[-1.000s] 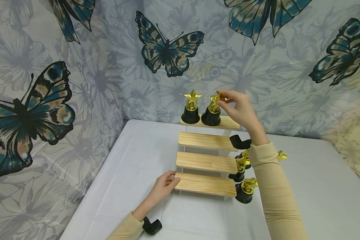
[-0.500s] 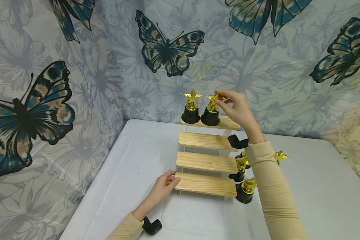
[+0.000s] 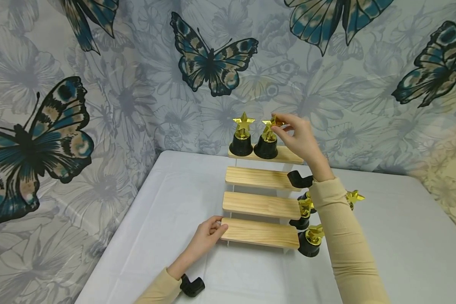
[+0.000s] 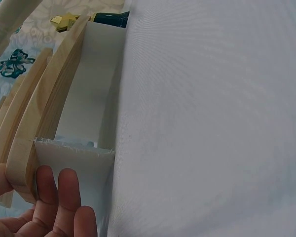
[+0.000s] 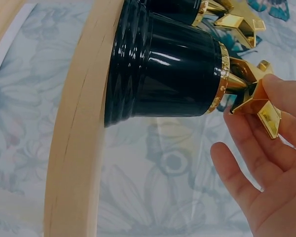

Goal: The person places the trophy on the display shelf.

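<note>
My right hand pinches the gold star of a trophy between thumb and fingers. This trophy's black base sits on the top step of a four-tier wooden display stand, close beside a second star trophy to its left. My left hand holds the left end of the lowest step. In the left wrist view its thumb lies on the board's upper face, with the fingers underneath against the stand's white side support.
More star trophies stand right of the stand: one by the lowest step, one behind it, others partly hidden by the right sleeve. A white cloth covers the table. A butterfly-print backdrop rises behind.
The right hand and the trophy it pinches have shifted slightly left, towards the other trophy on the top step. The left hand keeps its hold.
</note>
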### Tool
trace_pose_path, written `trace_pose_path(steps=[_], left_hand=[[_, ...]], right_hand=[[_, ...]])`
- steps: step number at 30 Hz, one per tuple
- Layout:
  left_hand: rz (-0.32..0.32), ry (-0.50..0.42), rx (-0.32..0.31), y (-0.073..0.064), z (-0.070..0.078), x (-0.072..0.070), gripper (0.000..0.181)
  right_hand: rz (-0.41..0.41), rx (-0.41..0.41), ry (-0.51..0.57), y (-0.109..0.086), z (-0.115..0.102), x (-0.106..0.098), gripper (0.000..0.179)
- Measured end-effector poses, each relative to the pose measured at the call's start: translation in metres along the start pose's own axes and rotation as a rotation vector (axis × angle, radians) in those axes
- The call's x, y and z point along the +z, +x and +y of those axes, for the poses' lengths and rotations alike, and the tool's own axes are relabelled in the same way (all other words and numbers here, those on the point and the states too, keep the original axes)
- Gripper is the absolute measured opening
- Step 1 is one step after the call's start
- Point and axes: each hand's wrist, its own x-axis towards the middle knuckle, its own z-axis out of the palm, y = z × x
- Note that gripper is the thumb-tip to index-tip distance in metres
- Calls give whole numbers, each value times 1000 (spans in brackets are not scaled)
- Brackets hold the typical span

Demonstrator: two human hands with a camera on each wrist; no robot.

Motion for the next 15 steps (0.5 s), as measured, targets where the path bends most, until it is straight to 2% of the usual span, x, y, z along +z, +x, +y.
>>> trace_pose_path(steps=[8, 15], left_hand=[[-11, 13, 7, 0, 0, 1, 42], [-16, -3, -22, 0, 0, 1, 44]], right_hand=[[21, -35, 8, -4, 0, -4, 45], [87, -47, 0, -12, -4, -16, 45]])
